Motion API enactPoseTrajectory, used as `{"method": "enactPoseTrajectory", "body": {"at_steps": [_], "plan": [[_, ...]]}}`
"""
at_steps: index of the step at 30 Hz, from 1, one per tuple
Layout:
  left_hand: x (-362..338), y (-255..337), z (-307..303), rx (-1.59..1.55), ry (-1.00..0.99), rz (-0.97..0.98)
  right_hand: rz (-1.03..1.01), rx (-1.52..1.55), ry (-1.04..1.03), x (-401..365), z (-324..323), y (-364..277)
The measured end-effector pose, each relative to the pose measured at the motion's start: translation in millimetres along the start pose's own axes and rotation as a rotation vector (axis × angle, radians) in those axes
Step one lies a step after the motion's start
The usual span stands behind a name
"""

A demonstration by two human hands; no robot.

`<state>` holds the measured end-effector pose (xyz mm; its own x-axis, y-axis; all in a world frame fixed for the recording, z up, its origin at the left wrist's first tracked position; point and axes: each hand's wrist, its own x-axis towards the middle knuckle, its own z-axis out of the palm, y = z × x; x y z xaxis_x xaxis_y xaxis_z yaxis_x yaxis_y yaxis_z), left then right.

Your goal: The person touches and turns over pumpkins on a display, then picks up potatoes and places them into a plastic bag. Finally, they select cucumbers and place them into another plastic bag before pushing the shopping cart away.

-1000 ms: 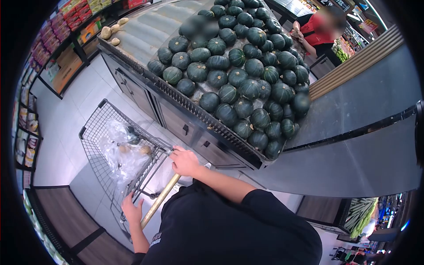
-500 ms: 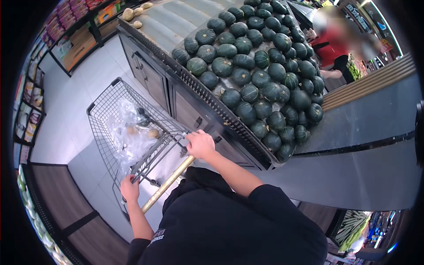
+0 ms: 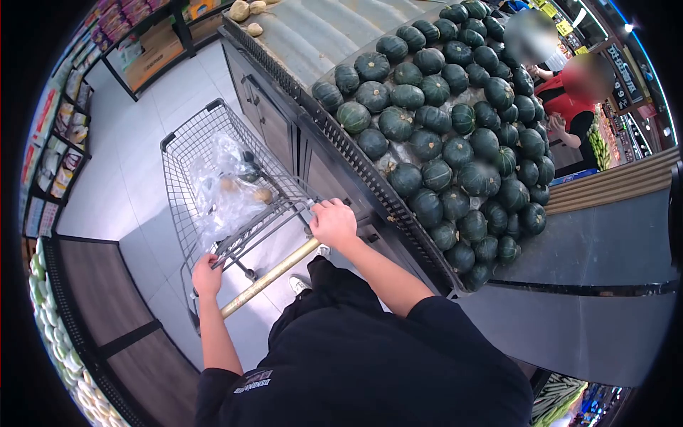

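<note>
In front of me stands a wire shopping cart (image 3: 169,139) with a worn gold-coloured handle bar (image 3: 270,278). My left hand (image 3: 207,275) is closed on the cart's frame at its near left corner. At the near right corner, my right hand (image 3: 333,222) wraps over the frame, beside the pumpkin stand. Clear plastic bags (image 3: 226,203) lie in the basket. Round brownish produce (image 3: 263,195) and a dark green item (image 3: 249,171) show in or beside them; their exact kinds are hard to tell.
Dark green pumpkins (image 3: 435,91) are heaped on a stand with a black slatted edge (image 3: 341,146) at my right. Pale roots (image 3: 240,10) lie at its far corner. Low wooden display (image 3: 96,285) lines the left. Beyond the pumpkins is a person in red (image 3: 569,99).
The view has shifted, so the cart and pumpkin stand appear farther right. My shoes now show below the handle. Both hands keep their hold. The person in red has a hand raised.
</note>
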<state>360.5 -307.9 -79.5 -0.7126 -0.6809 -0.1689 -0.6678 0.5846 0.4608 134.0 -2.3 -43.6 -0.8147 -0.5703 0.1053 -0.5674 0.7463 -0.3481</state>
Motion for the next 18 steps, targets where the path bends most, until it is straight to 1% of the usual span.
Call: {"method": "enactPoseTrajectory", "body": {"at_steps": [4,8,10,12,14,16,18], "plan": [[26,-10,3,0.013,0.016,0.023,-0.023,0.023,0.013,23,3,-2],[57,-15,7,0.062,0.055,0.022,0.007,0.072,-0.051,53,-1,-5],[66,-16,8,0.074,0.04,-0.002,0.009,0.103,-0.095,65,2,-3],[82,-16,7,0.045,0.045,0.031,-0.067,0.128,-0.013,80,5,-1],[98,-15,5,0.075,0.024,0.014,-0.073,0.148,-0.012,96,9,0],[104,-17,5,0.139,0.035,0.037,-0.142,0.156,0.101,106,14,1],[118,-18,2,0.112,-0.004,0.038,-0.157,0.169,0.082,123,16,3]]}}
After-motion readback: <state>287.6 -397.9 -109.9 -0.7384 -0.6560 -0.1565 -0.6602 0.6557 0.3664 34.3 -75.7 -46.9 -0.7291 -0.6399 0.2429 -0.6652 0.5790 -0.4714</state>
